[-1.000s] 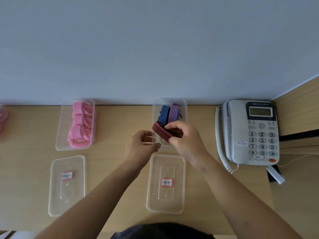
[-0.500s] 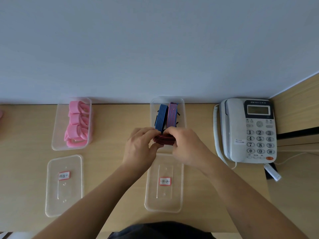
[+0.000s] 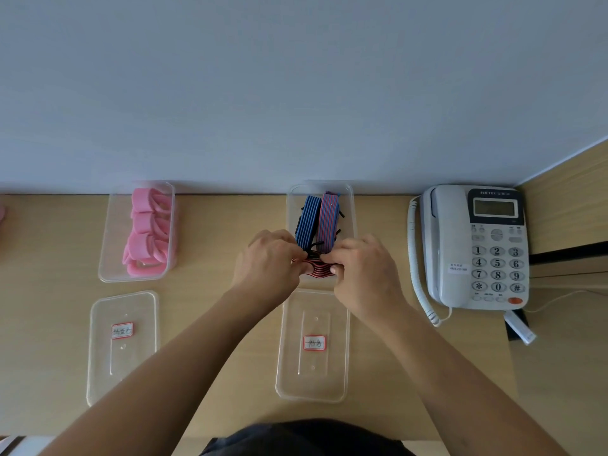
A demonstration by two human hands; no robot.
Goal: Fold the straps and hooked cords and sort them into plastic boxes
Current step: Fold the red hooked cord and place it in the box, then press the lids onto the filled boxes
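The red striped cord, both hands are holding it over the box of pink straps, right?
No, wrong box. In the head view the left hand and right hand hold the red striped cord over the box with the two folded striped cords.

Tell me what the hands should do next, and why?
Probably lower the folded red-and-black striped cord into the near end of the clear plastic box. The left hand and right hand pinch it right there, and two folded striped cords already stand behind it.
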